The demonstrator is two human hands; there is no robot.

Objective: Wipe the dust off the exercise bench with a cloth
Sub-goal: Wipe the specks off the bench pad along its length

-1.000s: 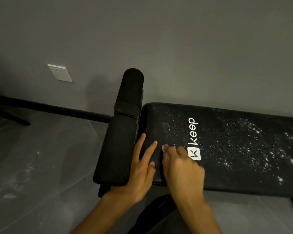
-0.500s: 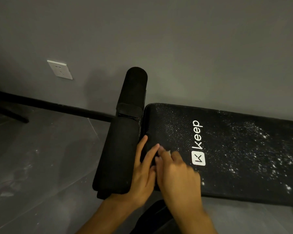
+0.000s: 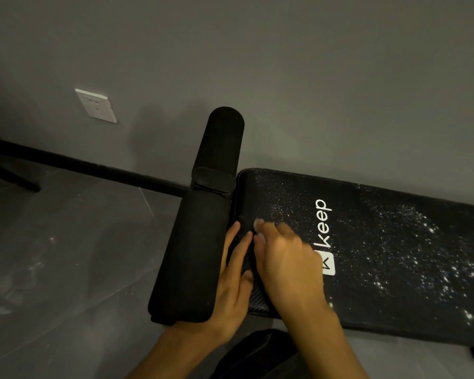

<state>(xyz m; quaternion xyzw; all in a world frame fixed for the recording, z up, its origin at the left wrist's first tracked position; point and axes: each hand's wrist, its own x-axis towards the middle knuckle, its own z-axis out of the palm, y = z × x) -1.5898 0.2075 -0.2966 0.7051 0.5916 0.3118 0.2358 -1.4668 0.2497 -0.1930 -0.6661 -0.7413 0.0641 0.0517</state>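
Far left, a white wall socket (image 3: pixel 95 105) sits on the grey wall above the floor (image 3: pixel 66 255). Next comes the black foam roller (image 3: pixel 197 242), lying across the left end of the exercise bench (image 3: pixel 381 283). The left hand (image 3: pixel 234 291) has its grip wide, fingers straight and flat on the pad, just beside the roller. Close alongside is the right hand (image 3: pixel 288 258), its grip curled down over the cloth (image 3: pixel 257 224) — only a white sliver peeks out at the fingertips, pressed to the pad left of the Keep logo (image 3: pixel 324 222). Further right, white dust (image 3: pixel 433 231) speckles the pad thickly.
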